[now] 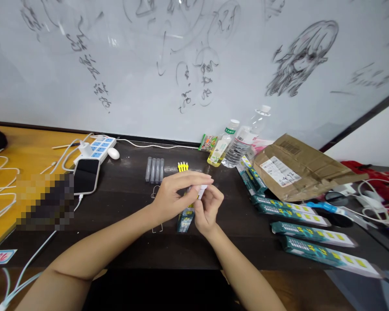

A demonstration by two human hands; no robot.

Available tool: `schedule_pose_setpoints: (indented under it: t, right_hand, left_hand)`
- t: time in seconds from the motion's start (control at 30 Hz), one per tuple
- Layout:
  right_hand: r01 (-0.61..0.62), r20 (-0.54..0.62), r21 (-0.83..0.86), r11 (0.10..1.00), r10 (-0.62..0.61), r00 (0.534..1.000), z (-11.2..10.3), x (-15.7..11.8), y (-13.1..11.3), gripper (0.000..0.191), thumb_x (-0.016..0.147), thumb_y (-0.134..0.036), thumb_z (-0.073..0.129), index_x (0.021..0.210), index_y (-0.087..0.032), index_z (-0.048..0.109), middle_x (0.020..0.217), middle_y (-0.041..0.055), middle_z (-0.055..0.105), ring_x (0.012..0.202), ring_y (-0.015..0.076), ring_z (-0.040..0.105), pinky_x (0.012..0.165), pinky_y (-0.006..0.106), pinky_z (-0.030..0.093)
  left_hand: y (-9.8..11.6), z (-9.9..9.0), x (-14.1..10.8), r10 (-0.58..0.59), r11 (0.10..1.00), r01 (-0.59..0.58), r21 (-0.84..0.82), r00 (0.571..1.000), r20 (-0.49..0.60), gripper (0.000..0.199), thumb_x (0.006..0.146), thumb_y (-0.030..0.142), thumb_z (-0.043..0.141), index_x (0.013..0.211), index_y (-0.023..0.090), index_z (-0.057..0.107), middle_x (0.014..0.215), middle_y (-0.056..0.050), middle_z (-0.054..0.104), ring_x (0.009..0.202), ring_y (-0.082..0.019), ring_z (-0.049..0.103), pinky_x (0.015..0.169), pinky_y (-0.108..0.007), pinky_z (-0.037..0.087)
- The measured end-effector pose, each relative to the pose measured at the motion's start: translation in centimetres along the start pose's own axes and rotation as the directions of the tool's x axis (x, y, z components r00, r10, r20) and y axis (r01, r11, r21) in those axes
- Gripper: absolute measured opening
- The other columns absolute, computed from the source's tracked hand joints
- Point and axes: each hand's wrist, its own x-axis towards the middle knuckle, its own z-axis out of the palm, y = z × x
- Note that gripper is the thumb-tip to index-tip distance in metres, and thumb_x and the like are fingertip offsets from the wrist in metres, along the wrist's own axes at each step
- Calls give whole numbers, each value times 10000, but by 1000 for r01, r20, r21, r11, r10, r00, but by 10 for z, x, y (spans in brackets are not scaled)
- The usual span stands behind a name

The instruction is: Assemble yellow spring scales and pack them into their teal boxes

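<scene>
Both my hands are at the upper, white end of a slim teal-and-white box (185,220), which stands tilted over the dark table. My left hand (176,194) reaches across the top of this end, thumb and fingers closed about it. On the other side my right hand (209,209) pinches the same end with bent fingers. My fingers hide much of the box's middle. Just beyond the hands lie several yellow pieces with metal tips (183,166). Clear grey tubes (154,170) lie in a row to their left. Bent wire pieces (157,228) show partly beside my left forearm.
Several similar boxes (314,233) lie at right, near a brown cardboard parcel (278,166). A water bottle (243,144) and a yellow-drink bottle (222,144) stand at the back. At left are a phone (86,176), a power strip (100,149) and white cables.
</scene>
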Motion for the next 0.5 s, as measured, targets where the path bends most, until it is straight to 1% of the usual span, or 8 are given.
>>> schedule_pose_setpoints:
  t: [0.1,0.2,0.33,0.4,0.43,0.5]
  right_hand:
    - [7,6,-4,1000,-7,1000,-1,0,-1,404,932,-247,442,1317,-299,330,1192,85,478,1016,182,578,787,345,530]
    - [17,10,-27,999,-16,1000,-1,1,-2,397,935,-249,428,1313,-302,319,1187,81,480,982,170,584,752,323,529]
    - [12,10,-105,994,-11,1000,-1,2,-2,368,942,-287,401,1294,-301,293,1154,84,495,953,178,595,741,339,532]
    - [16,9,-129,991,-14,1000,0,2,-2,356,943,-302,396,1283,-302,289,1136,84,503,932,179,599,740,348,534]
    - [18,5,-133,991,-18,1000,0,2,-2,352,941,-306,397,1277,-300,292,1131,84,506,922,178,600,740,353,535]
    - [23,-2,-135,991,-24,1000,-1,2,-1,354,935,-309,408,1273,-293,303,1125,84,508,920,182,601,744,362,537]
  left_hand:
    - [-5,-1,0,37,999,-36,-28,999,32,263,895,131,488,1058,183,687,1062,-81,719,1021,-166,660,883,-345,543]
    - [-9,-3,-1,71,997,-69,-44,996,51,274,900,134,473,1074,180,679,1094,-93,707,1036,-171,654,881,-355,542]
    - [-11,-3,0,100,995,-99,-30,994,50,235,866,137,539,1045,194,681,1086,-83,708,1004,-165,663,851,-337,552]
    - [-10,-3,0,84,996,-83,-23,994,65,215,849,141,572,1025,199,680,1071,-76,710,993,-163,663,856,-335,547]
    - [-9,-2,0,58,998,-57,-27,996,72,206,847,141,576,1016,198,679,1060,-74,710,993,-162,659,868,-339,541]
    - [-5,0,0,-29,998,33,-60,997,70,182,850,137,569,989,188,675,1033,-74,705,994,-163,650,889,-349,527]
